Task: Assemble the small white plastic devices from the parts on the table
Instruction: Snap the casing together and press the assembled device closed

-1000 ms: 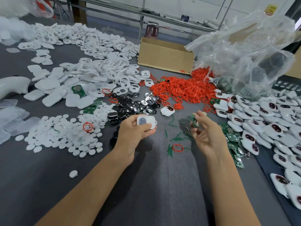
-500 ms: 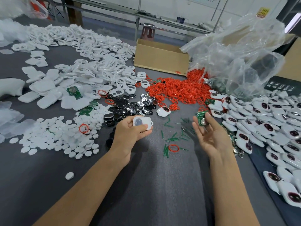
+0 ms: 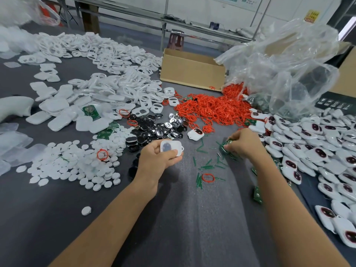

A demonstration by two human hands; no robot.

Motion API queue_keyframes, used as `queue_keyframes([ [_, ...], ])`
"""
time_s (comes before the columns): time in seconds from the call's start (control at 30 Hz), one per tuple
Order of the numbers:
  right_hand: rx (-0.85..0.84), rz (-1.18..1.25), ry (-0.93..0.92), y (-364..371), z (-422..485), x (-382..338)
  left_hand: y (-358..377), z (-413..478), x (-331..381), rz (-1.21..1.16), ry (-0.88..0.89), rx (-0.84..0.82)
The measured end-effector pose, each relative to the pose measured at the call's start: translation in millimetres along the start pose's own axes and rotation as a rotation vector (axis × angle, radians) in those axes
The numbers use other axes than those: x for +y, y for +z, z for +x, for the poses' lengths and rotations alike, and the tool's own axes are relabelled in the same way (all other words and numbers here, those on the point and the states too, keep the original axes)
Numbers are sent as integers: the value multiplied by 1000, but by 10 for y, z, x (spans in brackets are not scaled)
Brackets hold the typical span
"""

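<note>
Over the grey table (image 3: 183,218), grips white shell (image 3: 170,148) level in curled left hand (image 3: 156,158), pinches green board (image 3: 226,146) with right hand (image 3: 244,143), likely for seating inside.

A dark grey, cloth-covered surface (image 3: 183,218) fills the foreground of a workshop. Beyond its far edge at 12 o'clock, a long metal-framed bench (image 3: 134,15) runs across the room in front of a white wall (image 3: 202,8). A maroon plastic stool (image 3: 177,40) stands below the bench on the grey floor (image 3: 123,34). A brown wooden post (image 3: 89,18) rises at 11 o'clock, and a yellow notice (image 3: 311,16) hangs at 1 o'clock. The light is even and diffuse, with a bright strip (image 3: 347,28) at 2 o'clock.
</note>
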State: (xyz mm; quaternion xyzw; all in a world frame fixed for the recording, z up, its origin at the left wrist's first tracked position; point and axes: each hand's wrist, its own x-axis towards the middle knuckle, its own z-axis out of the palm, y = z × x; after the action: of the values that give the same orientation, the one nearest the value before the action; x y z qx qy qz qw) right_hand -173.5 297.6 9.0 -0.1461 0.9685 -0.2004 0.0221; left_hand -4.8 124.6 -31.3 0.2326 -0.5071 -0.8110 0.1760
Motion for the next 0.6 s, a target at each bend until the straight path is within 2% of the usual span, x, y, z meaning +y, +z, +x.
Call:
queue_keyframes([
  [0.13,-168,-169,94,-31,212,-102,2,-2,-9,3,9,0],
  [0.23,-215,-271,142,-32,272,-167,-3,-12,-12,5,16,-4],
  [0.6,-82,-319,19,19,65,-316,11,-26,0,5,32,4],
])
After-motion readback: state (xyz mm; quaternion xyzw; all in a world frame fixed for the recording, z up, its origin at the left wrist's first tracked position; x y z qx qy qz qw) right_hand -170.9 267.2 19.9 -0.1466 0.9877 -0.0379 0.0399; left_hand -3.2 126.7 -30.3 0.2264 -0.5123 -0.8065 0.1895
